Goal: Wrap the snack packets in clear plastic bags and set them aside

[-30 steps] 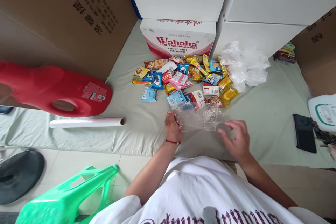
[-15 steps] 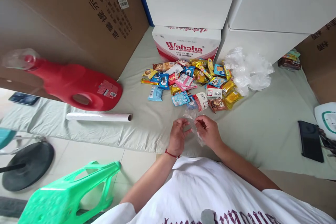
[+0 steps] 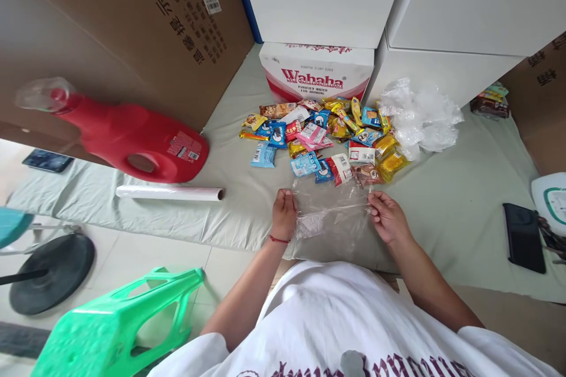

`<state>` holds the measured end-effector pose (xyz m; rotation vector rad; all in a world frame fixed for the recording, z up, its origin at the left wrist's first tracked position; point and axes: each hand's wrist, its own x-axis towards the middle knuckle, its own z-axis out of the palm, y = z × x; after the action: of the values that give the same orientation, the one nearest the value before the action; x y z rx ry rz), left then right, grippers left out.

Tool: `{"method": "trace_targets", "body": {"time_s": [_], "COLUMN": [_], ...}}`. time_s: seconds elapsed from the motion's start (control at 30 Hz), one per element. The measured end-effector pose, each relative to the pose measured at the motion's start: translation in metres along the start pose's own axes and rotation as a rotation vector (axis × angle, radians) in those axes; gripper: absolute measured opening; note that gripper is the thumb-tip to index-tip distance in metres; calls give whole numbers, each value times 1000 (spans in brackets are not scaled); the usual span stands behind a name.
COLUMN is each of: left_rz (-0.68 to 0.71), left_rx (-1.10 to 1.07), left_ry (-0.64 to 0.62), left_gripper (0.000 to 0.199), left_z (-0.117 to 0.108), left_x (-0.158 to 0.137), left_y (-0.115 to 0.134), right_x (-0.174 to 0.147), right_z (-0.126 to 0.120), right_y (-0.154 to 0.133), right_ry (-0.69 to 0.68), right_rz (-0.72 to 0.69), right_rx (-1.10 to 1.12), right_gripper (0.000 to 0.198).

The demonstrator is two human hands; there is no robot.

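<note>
**Left hand [image 3: 284, 212] and right hand [image 3: 389, 215] hold a thin, clear plastic film [image 3: 329, 224] spread between them**

At the far left, a round, black base [image 3: 48, 280] rests on pale floor tiles [image 3: 141, 247], with a bright green plastic stool [image 3: 82, 330] to its right. Farther back, a red plastic jug [image 3: 132, 129] with a handle hole sits in front of a large, brown cardboard carton [image 3: 110, 29] printed with dark characters. A slim, white roll [image 3: 170, 192] with an open core lies near the jug on a pale green cloth [image 3: 247, 212].

Toward the middle, the left hand has a red cord bracelet [image 3: 279, 240] at its wrist; its thumb and curled fingers pinch the film's left edge. The film spans the gap between the hands, over the cloth and just in front of a heap of small, colourful wrapped snacks [image 3: 312, 136]. Whether it is a bag or a single sheet cannot be told. Behind the heap sits a white-and-red cardboard box [image 3: 316, 78] marked "Wahaha".

The right hand pinches the film's right edge between thumb and fingertips, its other fingers curled in. Farther back, crumpled, translucent white plastic [image 3: 418, 118] lies against the heap's right side. At the far right, a flat, black phone [image 3: 524, 238] lies near a white container with a green ring [image 3: 550, 197].
</note>
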<state>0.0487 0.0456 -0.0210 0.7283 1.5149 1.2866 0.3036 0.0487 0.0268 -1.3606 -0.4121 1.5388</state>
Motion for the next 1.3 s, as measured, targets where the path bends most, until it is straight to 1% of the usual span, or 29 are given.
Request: {"method": "trace_targets", "body": {"time_s": [0.07,0.13,0.23,0.3,0.4,0.43,0.5,0.53,0.57,0.6,0.7,0.73,0.77,0.83,0.87,0.9,0.97,1.0,1.03,1.07,1.1,1.17,1.2,1.23,1.27,1.3], "left_rz": [21,13,-28,-74,-122,-143,-175,-163,-121,-51,210,262,288,277,242,188,44,-30,-90,-123,-132,-105,-91,-81,-73,-62], "left_rx": [74,135,200,209,227,220,201,211,243,297,500,537,547,480,407,317,117,29,-35,-72,-84,-58,-36,-14,7,31], "left_ry": [-57,-94,-117,-102,-95,-111,-172,-206,-235,-249,-223,-220,-226,-256,-275,-293,-322,-331,-336,-337,-338,-350,-355,-361,-369,-383], "left_gripper": [38,39,38,38,42,46,62,69,74,77,79,72,59,28,17,14,18,22,25,27,28,28,27,27,27,27], "left_z": [-9,-16,-19,-18,-15,-14,-13,-12,-11,-10,-4,-2,1,4,5,5,3,3,2,2,3,6,8,10,13,14], "left_x": [0,-2,-3,-2,-3,-5,-12,-17,-23,-28,-43,-46,-47,-48,-48,-47,-46,-46,-46,-46,-46,-46,-46,-46,-47,-47], "left_y": [3,6,10,8,5,5,8,10,12,13,13,11,9,5,5,5,8,10,12,14,16,18,19,20,20,21], "right_x": [6,12,25,35,43,44,42,39,36,33,24,20,17,10,7,4,-3,-7,-12,-18,-27,-48,-59,-69,-77,-81], "right_z": [-20,-37,-53,-57,-55,-53,-49,-46,-44,-42,-38,-38,-38,-43,-48,-55,-73,-83,-91,-98,-102,-96,-88,-75,-61,-46], "right_y": [-7,-13,-22,-25,-24,-23,-19,-18,-17,-16,-17,-17,-18,-19,-20,-20,-22,-24,-27,-30,-33,-39,-40,-40,-39,-36], "right_ry": [32,33,35,83,143,141,122,117,120,130,172,181,188,197,197,195,167,146,128,120,113,50,-28,-140,-258,-349], "right_rz": [-1,5,-35,-121,-246,-266,-279,-280,-281,-285,-302,-308,-311,-311,-307,-296,-254,-242,-259,-321,-429,-731,-885,-1009,-1100,-1157], "right_rx": [-44,-102,-199,-278,-410,-439,-463,-458,-447,-431,-374,-357,-343,-328,-327,-336,-408,-484,-591,-727,-879,-1174,-1287,-1368,-1412,-1426], "right_gripper": [52,52,52,51,47,46,43,42,42,41,40,39,39,39,39,40,41,43,47,53,62,77,82,87,93,99]}}
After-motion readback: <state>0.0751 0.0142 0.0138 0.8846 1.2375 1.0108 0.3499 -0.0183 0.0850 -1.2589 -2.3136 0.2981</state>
